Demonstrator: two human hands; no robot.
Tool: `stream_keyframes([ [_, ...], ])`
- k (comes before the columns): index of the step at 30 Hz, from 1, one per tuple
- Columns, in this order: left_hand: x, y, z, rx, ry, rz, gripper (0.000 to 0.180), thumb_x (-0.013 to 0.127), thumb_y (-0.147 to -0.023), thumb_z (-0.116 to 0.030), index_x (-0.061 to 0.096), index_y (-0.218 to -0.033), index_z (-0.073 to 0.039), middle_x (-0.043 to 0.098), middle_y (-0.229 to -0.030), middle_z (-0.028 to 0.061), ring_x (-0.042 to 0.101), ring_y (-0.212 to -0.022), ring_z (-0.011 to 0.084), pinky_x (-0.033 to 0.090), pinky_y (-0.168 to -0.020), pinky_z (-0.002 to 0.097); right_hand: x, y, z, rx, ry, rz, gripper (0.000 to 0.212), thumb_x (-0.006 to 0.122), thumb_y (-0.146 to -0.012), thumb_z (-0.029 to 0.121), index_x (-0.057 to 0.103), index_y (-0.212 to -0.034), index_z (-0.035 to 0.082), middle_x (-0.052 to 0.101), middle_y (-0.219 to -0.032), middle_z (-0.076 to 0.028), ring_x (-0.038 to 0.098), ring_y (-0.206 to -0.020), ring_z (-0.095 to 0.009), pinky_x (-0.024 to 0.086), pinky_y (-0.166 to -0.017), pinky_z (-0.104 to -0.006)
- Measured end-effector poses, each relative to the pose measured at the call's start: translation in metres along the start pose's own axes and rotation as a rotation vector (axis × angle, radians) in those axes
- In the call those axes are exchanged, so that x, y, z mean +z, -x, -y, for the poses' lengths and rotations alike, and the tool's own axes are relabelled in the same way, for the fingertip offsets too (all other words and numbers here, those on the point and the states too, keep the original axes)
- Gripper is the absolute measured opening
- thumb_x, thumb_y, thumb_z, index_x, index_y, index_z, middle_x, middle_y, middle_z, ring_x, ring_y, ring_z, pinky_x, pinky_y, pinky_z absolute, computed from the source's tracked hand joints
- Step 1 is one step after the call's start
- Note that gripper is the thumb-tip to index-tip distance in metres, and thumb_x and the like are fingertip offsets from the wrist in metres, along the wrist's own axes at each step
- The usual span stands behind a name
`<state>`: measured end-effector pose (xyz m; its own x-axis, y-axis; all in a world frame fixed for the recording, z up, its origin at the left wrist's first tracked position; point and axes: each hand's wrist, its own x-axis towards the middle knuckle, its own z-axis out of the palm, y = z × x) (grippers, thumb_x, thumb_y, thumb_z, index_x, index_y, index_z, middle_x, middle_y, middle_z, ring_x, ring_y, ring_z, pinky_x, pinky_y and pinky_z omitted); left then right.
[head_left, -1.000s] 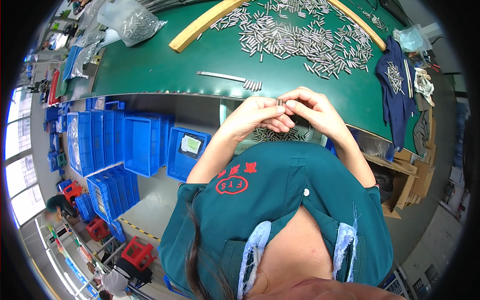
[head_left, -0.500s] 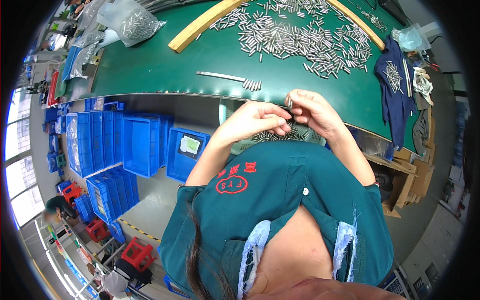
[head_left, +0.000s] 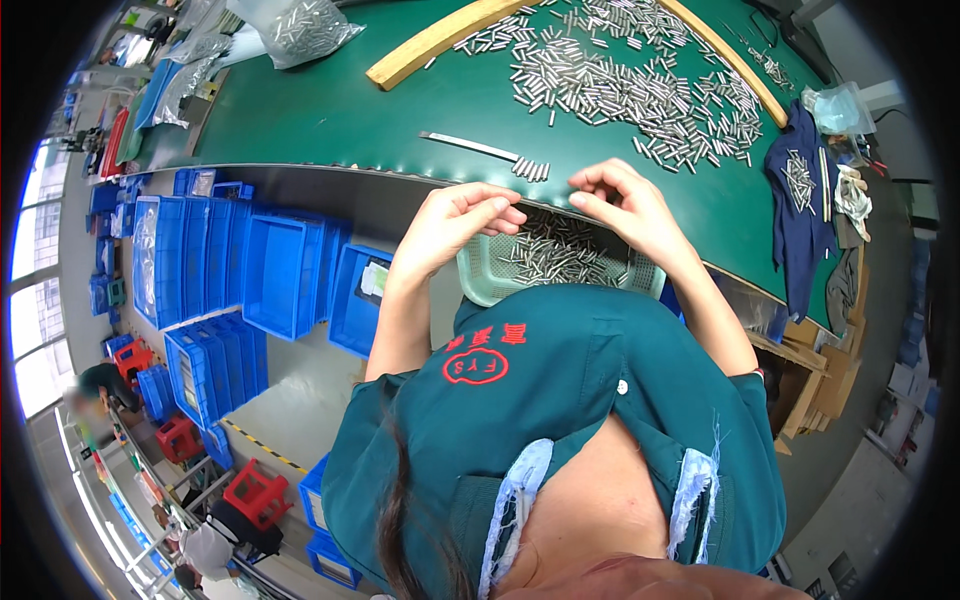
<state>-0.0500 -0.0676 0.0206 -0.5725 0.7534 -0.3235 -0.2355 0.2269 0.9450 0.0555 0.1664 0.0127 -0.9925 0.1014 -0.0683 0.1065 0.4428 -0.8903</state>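
Note:
Above a pale green plastic basket (head_left: 484, 284), close to my body, both of my hands are raised near the bench edge. Many short metal pins (head_left: 560, 252) lie in the basket. My left hand (head_left: 452, 228) is over its left side, thumb and fingers pressed together; whatever may be between them is hidden. My right hand (head_left: 628, 208) is at the bench edge to the right, with bent fingers, thumb and forefinger apart and no pin visible. Between and beyond the hands, a short row of pins (head_left: 532, 170) lies beside the end of a flat metal strip (head_left: 465, 143).
A large spread of pins (head_left: 620, 95) covers the green bench (head_left: 320, 110) between two wooden bars (head_left: 440, 45). A plastic bag of pins (head_left: 305, 35) lies far left. Dark blue cloth (head_left: 795, 225) hangs over the right edge. Blue crates (head_left: 285, 275) stand left below.
My hands have moved apart, uncovering the basket of pins. The pin seen at my right fingertips is no longer visible there. The whole view has shifted slightly.

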Motion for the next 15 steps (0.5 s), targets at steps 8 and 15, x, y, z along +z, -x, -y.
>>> stream_keyframes([
  [8, 0.018, -0.011, 0.010, 0.173, -0.504, -0.457, 0.018, 0.058, -0.091, -0.017, 0.068, -0.102, -0.007, 0.068, -0.088, 0.0053, 0.065, -0.074, 0.0128, 0.049, -0.067, 0.0250, 0.042, -0.038, 0.007, -0.230, 0.609, -0.205, 0.040, 0.071, -0.078, 0.038, 0.063, -0.105, 0.011, 0.058, -0.097, -0.005, 0.062, -0.083, -0.022, 0.051, -0.072, -0.0352],
  [15, 0.034, -0.028, 0.021, 0.406, -0.886, -0.538, 0.014, 0.060, -0.088, -0.017, 0.069, -0.096, -0.011, 0.060, -0.083, 0.0072, 0.063, -0.075, 0.0252, 0.050, -0.067, 0.0356, 0.034, -0.036, 0.004, -0.206, 0.614, -0.146, 0.029, 0.069, -0.079, 0.034, 0.061, -0.095, 0.012, 0.056, -0.088, -0.005, 0.061, -0.087, -0.022, 0.052, -0.073, -0.0368],
])
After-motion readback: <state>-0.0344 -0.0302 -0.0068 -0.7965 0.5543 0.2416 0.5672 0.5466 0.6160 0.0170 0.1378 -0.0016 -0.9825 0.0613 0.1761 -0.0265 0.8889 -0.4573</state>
